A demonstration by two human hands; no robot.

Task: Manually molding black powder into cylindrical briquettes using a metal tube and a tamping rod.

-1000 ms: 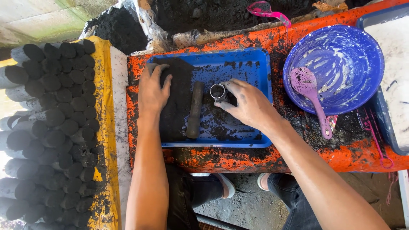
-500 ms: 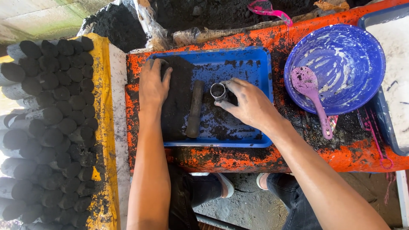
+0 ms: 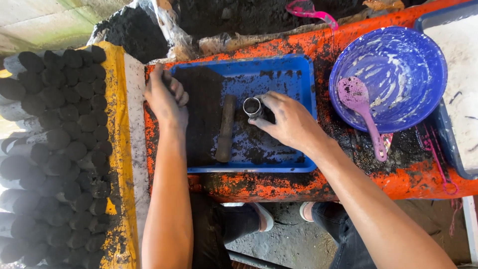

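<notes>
At tray's (image 3: 298, 74) left rim, left hand (image 3: 164, 99) curled, holding unclear; right hand (image 3: 291, 122) gripping metal tube (image 3: 252, 106).

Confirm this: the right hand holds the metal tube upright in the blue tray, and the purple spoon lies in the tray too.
Not quite. The head view shows the purple spoon lying in the blue bowl, not the tray. The right hand does hold the tube upright there.
</notes>
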